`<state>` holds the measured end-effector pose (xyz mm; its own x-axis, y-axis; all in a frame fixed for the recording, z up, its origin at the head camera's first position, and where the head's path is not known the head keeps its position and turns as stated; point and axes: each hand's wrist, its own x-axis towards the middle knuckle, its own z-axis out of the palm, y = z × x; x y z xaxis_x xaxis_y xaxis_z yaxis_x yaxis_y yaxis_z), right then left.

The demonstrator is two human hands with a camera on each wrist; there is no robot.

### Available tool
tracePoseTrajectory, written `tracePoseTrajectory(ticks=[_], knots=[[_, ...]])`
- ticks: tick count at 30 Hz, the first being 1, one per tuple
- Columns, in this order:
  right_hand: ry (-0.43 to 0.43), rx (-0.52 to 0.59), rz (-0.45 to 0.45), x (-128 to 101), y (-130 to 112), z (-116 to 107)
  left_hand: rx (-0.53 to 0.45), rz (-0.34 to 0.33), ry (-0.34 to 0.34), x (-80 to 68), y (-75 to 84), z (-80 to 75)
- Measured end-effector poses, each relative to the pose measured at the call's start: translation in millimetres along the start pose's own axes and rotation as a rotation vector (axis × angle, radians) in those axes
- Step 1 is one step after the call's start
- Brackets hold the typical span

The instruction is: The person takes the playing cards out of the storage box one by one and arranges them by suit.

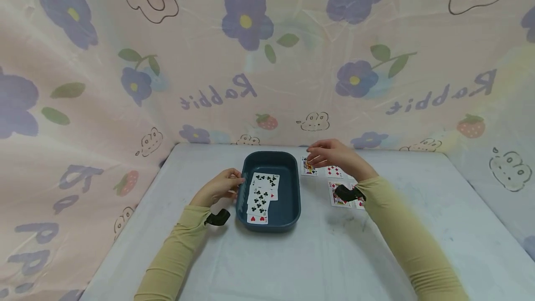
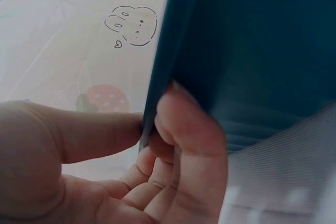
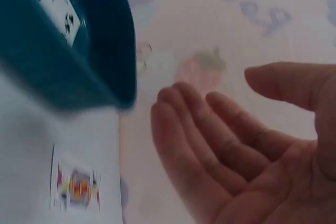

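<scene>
A dark blue rectangular tray (image 1: 289,203) stands on the white-covered table. My left hand (image 1: 218,188) pinches its left rim between thumb and fingers, and the left wrist view shows the thumb (image 2: 105,136) and index finger (image 2: 191,119) on either side of the wall. Inside lie overlapping playing cards (image 1: 259,203), mostly clubs with some hearts. To the right of the tray, my right hand (image 1: 336,158) hovers with fingers spread and holds nothing. Below it lie a face card (image 1: 308,171) and a diamond card (image 1: 334,172).
Nearer the front right, another face card (image 1: 339,199) lies under the right wrist's black camera (image 1: 349,193), and a further card (image 1: 359,204) is partly hidden by the sleeve. A printed curtain (image 1: 292,82) with flowers and rabbits hangs behind and beside the table (image 1: 267,268).
</scene>
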<state>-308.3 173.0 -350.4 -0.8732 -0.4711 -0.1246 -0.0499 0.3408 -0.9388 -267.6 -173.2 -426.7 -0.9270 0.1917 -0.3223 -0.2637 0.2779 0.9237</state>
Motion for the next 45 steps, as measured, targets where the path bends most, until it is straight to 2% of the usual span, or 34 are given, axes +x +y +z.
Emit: tracePoseTrajectory(ticks=[7, 16, 26, 34, 41, 45], knots=[[-0.093, -0.071, 0.039, 37, -16, 45, 0.006, -0.004, 0.000, 1.8, -0.9, -0.2], [-0.153, -0.080, 0.079, 69, -5, 85, -0.006, 0.001, -0.013, 0.2, 1.4, -1.6], [-0.251, -0.051, 0.185, 86, 7, 99, -0.015, 0.000, -0.017, -1.0, 0.6, -2.2], [-0.280, -0.215, 0.179, 87, 10, 111, -0.034, 0.003, -0.020, -0.5, 0.9, -1.1], [-0.346, -0.245, 0.210, 83, 11, 117, -0.017, 0.006, -0.023, -2.7, 2.1, -1.4], [-0.415, -0.290, 0.235, 81, 9, 120, -0.025, 0.009, -0.024, -2.8, 1.1, -1.4]])
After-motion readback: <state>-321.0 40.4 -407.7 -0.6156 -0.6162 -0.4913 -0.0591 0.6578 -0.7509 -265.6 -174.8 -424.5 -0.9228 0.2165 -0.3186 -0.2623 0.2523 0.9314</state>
